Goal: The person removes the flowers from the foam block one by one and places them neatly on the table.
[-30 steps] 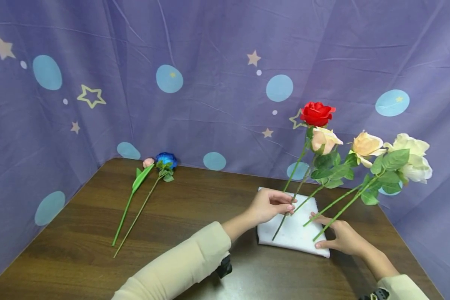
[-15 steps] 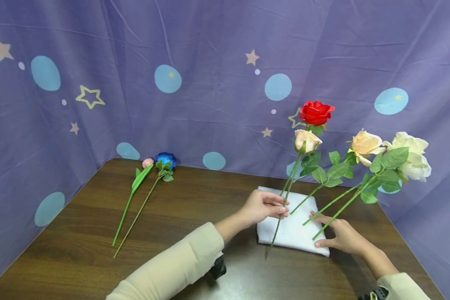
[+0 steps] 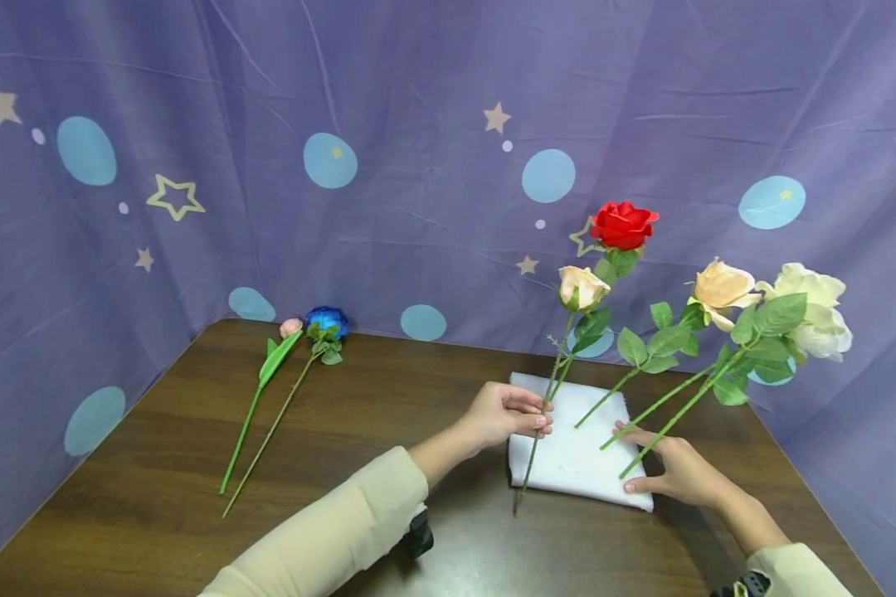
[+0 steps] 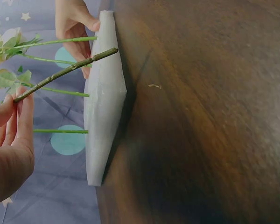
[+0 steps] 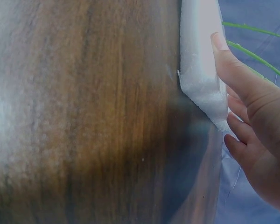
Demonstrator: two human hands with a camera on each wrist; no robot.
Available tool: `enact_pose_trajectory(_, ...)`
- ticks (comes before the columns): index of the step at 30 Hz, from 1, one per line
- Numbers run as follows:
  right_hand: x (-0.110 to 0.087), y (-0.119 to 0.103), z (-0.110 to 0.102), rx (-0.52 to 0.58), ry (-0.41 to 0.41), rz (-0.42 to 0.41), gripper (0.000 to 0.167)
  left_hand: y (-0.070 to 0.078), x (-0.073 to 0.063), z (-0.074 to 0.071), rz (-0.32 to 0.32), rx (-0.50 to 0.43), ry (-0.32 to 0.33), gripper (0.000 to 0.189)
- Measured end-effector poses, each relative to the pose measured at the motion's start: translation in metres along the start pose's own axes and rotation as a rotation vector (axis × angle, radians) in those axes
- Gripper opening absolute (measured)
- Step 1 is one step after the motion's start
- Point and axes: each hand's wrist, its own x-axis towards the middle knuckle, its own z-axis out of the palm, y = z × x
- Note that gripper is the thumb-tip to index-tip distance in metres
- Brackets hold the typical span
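Held at a tilt over the near-left corner of the white foam block: a pale peach rose, bloom up and leaning right. Pinched partway down its thin brown stem between thumb and fingers of the left hand; lower end past the block's near edge, apparently not in the foam. Contact between that end and the wooden table: hard to tell. At the block's right edge, the right hand, thumb and forefinger spread and pressing on the foam.

Already standing in the block, close to the table's far edge and toward its far right corner: a red rose, an apricot rose and white blooms, the last two leaning right. Lying near the table's far left corner: a pink tulip and a blue ruffled flower.

For seating the peach rose well, probably best to pinch lower, nearer the stem's end, against bending. Better to bring the tip inside the near edge, onto bare foam, apart from the standing stems. Press along the stem's own line, without twisting, right hand firm against sliding. Mind the leaves beside the red rose: a likely snag.
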Motion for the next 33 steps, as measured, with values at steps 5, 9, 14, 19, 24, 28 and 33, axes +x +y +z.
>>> enact_pose_trajectory(5, 0.001, 0.002, 0.001, 0.008, 0.014, -0.019, 0.069, -0.001, -0.002, -0.007, -0.023, 0.015, 0.028, 0.028)
enact_pose_trajectory(9, 0.001, 0.002, 0.001, -0.004, 0.016, -0.015, 0.069, -0.001, -0.003, -0.012, -0.033, 0.013, 0.048, 0.028)
enact_pose_trajectory(14, 0.000, 0.001, 0.000, -0.009, 0.000, 0.014, 0.069, -0.004, -0.006, -0.019, -0.059, 0.002, 0.072, 0.029)
enact_pose_trajectory(19, 0.000, 0.000, -0.001, -0.013, -0.005, 0.029, 0.070, -0.007, -0.009, -0.025, -0.070, 0.023, 0.094, 0.028)
enact_pose_trajectory(24, -0.001, 0.001, 0.000, 0.002, -0.005, 0.041, 0.069, -0.008, -0.014, -0.032, -0.071, 0.028, 0.105, 0.028)
enact_pose_trajectory(28, -0.001, 0.001, 0.000, -0.004, -0.006, 0.040, 0.070, -0.008, -0.017, -0.037, -0.086, 0.019, 0.112, 0.028)
enact_pose_trajectory(33, -0.001, 0.000, 0.000, -0.003, -0.009, 0.040, 0.070, -0.010, -0.019, -0.043, -0.095, 0.052, 0.128, 0.028)
